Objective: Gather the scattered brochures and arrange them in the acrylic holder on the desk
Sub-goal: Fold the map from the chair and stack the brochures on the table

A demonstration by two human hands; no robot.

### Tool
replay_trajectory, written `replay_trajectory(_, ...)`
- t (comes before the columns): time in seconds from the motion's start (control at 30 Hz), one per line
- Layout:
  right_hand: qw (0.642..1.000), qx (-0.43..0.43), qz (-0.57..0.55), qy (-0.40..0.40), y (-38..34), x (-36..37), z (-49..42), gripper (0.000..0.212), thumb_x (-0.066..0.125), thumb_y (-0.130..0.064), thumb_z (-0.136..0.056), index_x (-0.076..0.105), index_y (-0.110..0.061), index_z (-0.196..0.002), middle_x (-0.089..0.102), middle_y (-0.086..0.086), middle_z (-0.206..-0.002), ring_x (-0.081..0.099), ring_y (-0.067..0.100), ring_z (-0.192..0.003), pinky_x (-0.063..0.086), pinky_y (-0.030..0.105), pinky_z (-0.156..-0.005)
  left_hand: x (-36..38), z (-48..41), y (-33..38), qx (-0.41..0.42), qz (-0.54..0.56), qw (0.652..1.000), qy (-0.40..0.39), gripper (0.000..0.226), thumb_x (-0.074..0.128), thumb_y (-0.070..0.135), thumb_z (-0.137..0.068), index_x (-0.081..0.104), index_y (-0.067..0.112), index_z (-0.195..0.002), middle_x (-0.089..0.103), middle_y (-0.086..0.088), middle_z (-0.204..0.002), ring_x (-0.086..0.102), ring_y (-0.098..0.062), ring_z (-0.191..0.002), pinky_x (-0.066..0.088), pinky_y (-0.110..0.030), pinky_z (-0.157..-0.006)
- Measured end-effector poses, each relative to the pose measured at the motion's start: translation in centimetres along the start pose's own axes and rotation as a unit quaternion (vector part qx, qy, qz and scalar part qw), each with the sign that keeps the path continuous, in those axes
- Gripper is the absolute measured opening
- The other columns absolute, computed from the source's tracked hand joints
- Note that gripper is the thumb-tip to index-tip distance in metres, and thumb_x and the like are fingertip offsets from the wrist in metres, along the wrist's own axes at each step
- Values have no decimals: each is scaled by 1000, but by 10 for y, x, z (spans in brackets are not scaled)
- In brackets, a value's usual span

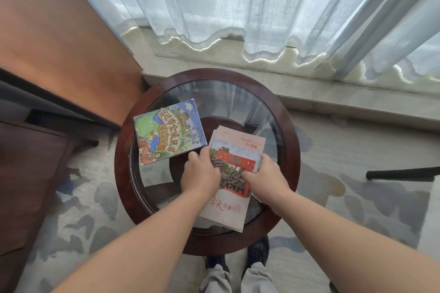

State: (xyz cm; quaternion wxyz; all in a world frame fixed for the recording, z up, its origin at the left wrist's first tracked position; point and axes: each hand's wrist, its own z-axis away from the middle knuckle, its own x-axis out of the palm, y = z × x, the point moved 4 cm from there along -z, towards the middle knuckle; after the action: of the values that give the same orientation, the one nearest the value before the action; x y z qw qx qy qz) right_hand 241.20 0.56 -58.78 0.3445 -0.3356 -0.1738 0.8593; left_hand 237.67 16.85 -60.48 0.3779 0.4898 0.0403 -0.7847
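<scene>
Soft daylight through sheer curtains (238, 2) at 12 o'clock; pale glare streaks on glass tabletop (238, 104); wide-angle bending at edges; dimmer toward 9 o'clock.

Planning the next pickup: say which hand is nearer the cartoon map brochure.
Left. The left hand is beside the near corner of the cartoon map brochure; the right hand is farther, across the pink brochures.

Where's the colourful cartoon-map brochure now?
Head view: the cartoon-map brochure lies flat on the left half of the glass table, just left of the pink brochure stack, its near corner beside the left hand.
</scene>
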Motion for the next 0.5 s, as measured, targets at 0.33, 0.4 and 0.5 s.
replay_trajectory(0.33,992,-37,118,20,-2,-6,-16,56,64,-24,-84,39,-24,-134,49,4,-124,53,20,-100,49,37,-82,6,-7,-5,12,-9,1000,0,56,59,30,-91,35,24,-141,44,-8,-122,47,-28,-112,44,-40,-86)
replay_trajectory(0.4,979,-74,184,50,-5,-11,-19,74,67,-27,-84,26,-25,-145,39,5,-132,49,26,-114,46,40,-89,6,-7,-5,13,-11,1000,3,59,60,33,-90,33,24,-142,43,-8,-123,46,-28,-112,43,-40,-88)
replay_trajectory(0.5,943,-153,295,40,-12,-9,-25,98,73,-34,-82,8,-23,-155,16,3,-157,25,28,-142,37,43,-109,4,-2,2,64,-51,995,61,65,60,37,-87,30,22,-143,40,-7,-128,41,-26,-116,39,-39,-95)
